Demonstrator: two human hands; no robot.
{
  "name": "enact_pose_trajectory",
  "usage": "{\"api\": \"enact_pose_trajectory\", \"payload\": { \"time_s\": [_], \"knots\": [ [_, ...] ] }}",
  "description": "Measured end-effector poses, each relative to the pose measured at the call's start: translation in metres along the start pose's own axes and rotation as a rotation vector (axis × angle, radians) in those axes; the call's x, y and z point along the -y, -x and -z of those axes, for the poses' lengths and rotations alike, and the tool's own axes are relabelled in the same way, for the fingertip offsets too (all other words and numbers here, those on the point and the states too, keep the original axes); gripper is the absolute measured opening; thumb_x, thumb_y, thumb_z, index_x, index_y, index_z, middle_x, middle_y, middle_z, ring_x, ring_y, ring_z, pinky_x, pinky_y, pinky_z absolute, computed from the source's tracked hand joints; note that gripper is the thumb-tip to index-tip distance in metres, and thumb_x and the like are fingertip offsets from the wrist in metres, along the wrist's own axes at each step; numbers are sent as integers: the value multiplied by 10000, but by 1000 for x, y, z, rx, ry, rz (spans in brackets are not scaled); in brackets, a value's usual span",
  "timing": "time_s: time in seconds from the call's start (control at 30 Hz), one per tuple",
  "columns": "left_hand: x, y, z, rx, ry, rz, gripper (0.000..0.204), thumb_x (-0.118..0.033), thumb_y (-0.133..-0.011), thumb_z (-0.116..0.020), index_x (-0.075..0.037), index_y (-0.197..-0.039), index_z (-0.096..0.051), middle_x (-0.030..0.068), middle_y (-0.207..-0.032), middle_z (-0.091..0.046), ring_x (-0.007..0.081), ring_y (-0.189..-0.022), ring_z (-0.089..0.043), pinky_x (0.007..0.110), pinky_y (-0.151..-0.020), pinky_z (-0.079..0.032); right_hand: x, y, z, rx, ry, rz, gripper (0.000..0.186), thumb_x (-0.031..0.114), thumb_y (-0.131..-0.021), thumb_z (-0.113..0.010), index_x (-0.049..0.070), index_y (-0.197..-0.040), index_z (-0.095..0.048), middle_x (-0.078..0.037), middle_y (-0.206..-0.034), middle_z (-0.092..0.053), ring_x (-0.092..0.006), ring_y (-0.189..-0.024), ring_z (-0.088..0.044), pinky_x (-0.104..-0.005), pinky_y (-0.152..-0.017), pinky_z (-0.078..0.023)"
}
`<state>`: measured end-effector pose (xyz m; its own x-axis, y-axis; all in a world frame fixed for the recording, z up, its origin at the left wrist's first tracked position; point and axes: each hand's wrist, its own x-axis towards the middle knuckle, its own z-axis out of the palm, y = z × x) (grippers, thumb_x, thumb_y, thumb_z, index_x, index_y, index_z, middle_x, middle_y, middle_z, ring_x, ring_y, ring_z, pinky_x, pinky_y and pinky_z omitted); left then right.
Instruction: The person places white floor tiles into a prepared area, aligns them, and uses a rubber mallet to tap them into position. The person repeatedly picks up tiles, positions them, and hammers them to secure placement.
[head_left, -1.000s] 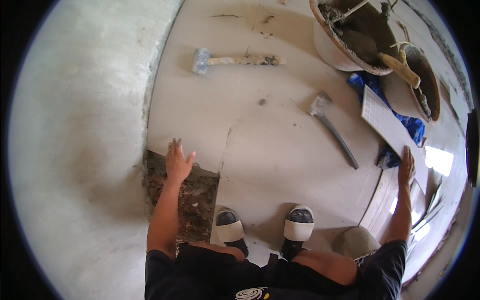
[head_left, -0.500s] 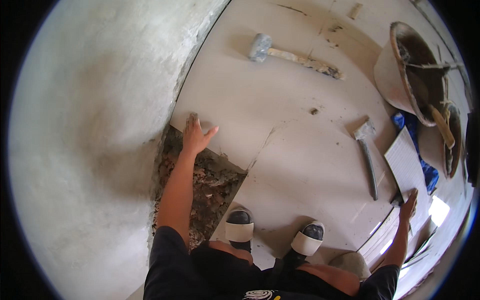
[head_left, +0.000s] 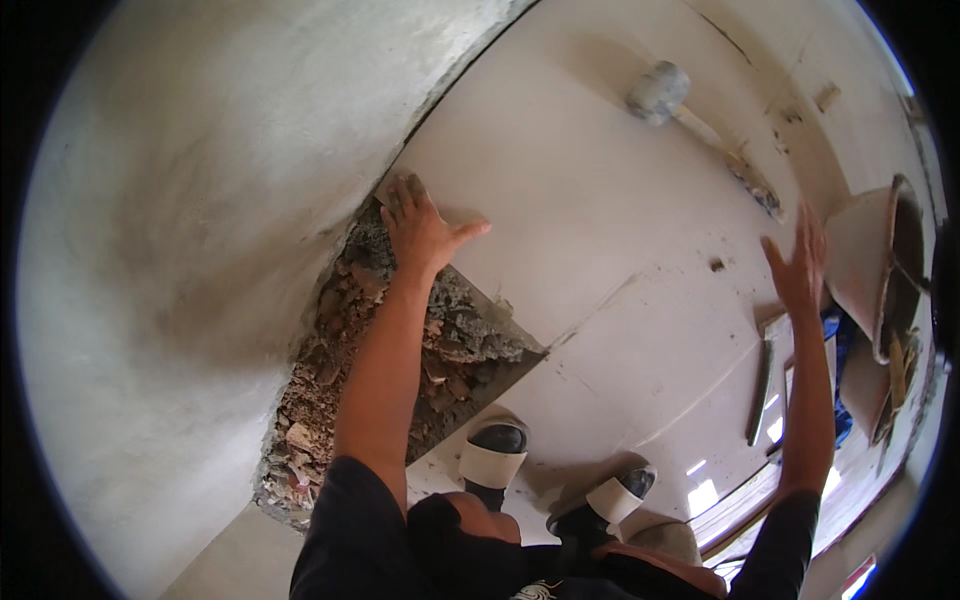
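My left hand [head_left: 420, 225] lies flat with fingers spread on the corner of a large pale floor tile [head_left: 580, 210], right where the tile meets a gap of rough rubble and mortar [head_left: 400, 350] beside the wall. My right hand [head_left: 797, 268] is raised open in the air above the tiles, fingers apart, holding nothing. My two feet in sandals [head_left: 495, 455] stand on the tile below the gap.
A rubber mallet [head_left: 660, 92] lies on the tiles at the top. A hammer-like tool [head_left: 762, 372] lies right of my feet. Buckets with mortar [head_left: 890, 270] stand at the right edge. A plastered wall [head_left: 200, 230] fills the left.
My head has turned left, so everything slid right. My left hand stays on the tile corner. My right hand has lifted off the stack at the right and hangs in the air.
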<state>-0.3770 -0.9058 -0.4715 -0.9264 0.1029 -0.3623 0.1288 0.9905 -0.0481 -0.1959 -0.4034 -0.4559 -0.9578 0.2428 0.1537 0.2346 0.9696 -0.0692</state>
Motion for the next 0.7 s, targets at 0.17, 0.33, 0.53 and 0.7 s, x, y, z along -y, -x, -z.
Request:
{"api": "enact_pose_trajectory", "payload": {
  "time_s": [0.17, 0.33, 0.53, 0.7],
  "knots": [
    [16, -2, 10, 8, -1, -30, 1259, -780, -626, -651, 53, -1459, -207, 250, -1518, -226, 340, -1428, -214, 536, -1140, -198, 68, -77, -41, 156, 18, -99, 446, 295, -853, -671, 35, -1200, -566, -211, -1163, -587, -358, -1035, -585, -433, -886, -461],
    [24, -5, 18, 35, -32, -79, 1250, -800, -605, -635, 33, -1454, -252, 234, -1512, -260, 322, -1407, -277, 550, -1118, -236, 158, -55, -4, 110, -539, -283, 358, 289, -936, -581, -5, -1140, -564, -165, -878, -618, -246, -739, -598, -348, -687, -487],
    [24, -6, 20, 66, -29, -53, 1218, -795, -609, -639, -6, -1461, -271, 201, -1510, -290, 296, -1402, -294, 541, -1118, -230, 292, -40, -8, 140, -1142, -182, 350, 290, -996, -483, -8, -1177, -519, -147, -810, -591, -241, -698, -574, -355, -648, -467],
    [24, -5, 21, 49, -56, -54, 1196, -775, -612, -652, -8, -1455, -287, 194, -1508, -298, 277, -1401, -297, 543, -1107, -244, 336, -24, -6, 233, -887, -109, 282, 246, -989, -496, -27, -1055, -519, -169, -665, -537, -327, -534, -546, -384, -549, -463]
  ]
}}
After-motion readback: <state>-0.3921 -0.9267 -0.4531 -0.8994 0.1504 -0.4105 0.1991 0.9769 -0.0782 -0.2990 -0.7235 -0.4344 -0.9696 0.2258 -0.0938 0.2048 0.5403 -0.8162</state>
